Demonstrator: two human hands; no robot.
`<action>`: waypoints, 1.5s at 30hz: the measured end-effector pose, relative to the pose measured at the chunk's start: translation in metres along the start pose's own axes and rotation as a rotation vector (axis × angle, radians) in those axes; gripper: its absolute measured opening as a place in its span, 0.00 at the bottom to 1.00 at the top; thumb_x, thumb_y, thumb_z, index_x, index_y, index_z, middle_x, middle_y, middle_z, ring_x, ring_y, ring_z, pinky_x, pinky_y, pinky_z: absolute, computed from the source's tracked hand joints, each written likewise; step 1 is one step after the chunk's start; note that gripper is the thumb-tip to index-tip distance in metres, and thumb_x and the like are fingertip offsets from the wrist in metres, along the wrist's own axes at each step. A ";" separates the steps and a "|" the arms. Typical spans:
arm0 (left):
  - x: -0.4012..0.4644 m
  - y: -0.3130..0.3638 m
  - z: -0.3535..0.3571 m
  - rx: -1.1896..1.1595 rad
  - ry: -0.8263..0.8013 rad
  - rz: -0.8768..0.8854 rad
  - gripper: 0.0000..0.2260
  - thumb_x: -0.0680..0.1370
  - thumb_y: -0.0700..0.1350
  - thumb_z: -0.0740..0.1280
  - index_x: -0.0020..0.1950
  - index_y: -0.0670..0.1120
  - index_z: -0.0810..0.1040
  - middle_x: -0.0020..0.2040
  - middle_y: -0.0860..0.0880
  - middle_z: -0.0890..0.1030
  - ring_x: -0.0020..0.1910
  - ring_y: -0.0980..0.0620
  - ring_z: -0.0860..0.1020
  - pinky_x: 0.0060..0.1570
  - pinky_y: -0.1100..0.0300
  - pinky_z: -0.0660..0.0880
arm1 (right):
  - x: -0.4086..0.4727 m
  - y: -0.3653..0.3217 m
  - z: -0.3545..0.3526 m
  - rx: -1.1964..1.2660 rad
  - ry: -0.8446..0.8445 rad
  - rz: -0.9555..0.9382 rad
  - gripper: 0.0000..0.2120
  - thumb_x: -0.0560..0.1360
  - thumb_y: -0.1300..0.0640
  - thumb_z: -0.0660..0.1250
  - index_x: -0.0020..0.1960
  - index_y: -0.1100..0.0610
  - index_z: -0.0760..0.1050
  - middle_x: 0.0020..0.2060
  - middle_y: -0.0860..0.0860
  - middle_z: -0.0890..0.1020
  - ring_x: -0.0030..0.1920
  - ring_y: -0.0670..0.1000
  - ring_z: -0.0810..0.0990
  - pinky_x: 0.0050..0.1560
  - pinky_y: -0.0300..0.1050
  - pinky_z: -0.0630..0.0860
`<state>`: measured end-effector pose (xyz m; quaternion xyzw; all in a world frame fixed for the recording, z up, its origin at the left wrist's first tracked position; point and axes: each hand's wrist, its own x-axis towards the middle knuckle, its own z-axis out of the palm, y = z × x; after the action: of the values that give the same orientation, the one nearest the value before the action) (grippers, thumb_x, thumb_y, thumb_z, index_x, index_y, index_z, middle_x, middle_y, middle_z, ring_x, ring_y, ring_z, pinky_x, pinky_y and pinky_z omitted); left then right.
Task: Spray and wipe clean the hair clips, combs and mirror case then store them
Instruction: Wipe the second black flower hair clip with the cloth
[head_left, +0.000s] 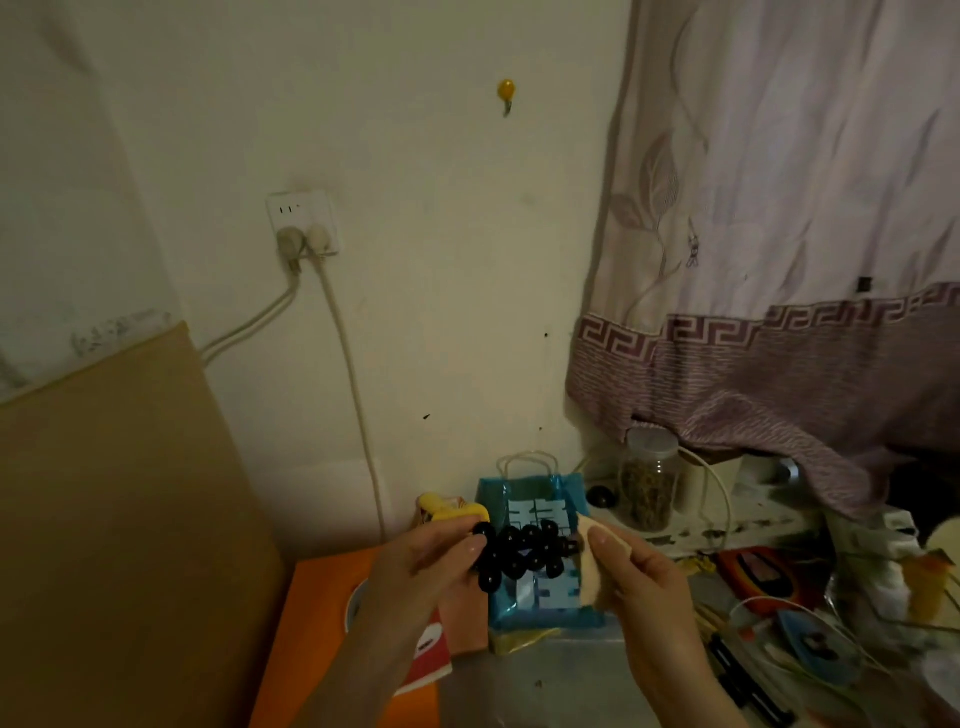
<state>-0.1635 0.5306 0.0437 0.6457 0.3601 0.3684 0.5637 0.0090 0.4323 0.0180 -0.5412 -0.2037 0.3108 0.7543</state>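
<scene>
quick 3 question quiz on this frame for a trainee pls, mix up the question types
1. True or false: the left hand pinches the black beaded hair clip.
2. What does the right hand hold? A) spray bottle B) pale cloth C) comb
3. What stands right behind the clip, against the wall?

Key: 1 true. 2 B. 3 the blue gift bag.

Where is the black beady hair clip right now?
In the head view, low and centre, the black hair clip is held up by the left hand, in front of the blue gift bag, beside the right hand's cloth.
</scene>
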 end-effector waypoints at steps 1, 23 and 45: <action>-0.001 0.002 -0.001 -0.012 0.006 -0.005 0.08 0.72 0.47 0.71 0.47 0.59 0.84 0.47 0.56 0.85 0.44 0.53 0.84 0.43 0.57 0.81 | 0.000 -0.003 0.000 -0.017 0.006 -0.036 0.08 0.75 0.60 0.66 0.52 0.58 0.82 0.46 0.57 0.85 0.50 0.60 0.82 0.53 0.58 0.78; 0.008 0.026 0.010 -0.058 -0.040 0.077 0.09 0.65 0.52 0.75 0.44 0.56 0.86 0.43 0.49 0.86 0.44 0.51 0.84 0.41 0.63 0.80 | -0.010 -0.063 0.043 -0.530 -0.309 -0.467 0.14 0.71 0.62 0.74 0.46 0.43 0.81 0.41 0.43 0.85 0.45 0.37 0.81 0.47 0.29 0.75; 0.021 0.084 0.003 -0.151 -0.007 0.295 0.11 0.62 0.52 0.72 0.41 0.52 0.87 0.42 0.45 0.86 0.44 0.47 0.84 0.44 0.54 0.80 | 0.008 -0.109 0.048 -0.497 -0.398 -0.559 0.09 0.70 0.59 0.74 0.45 0.45 0.83 0.41 0.40 0.85 0.43 0.40 0.83 0.46 0.34 0.78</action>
<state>-0.1471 0.5392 0.1284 0.6484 0.2307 0.4710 0.5518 0.0105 0.4468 0.1367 -0.5601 -0.5530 0.1342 0.6021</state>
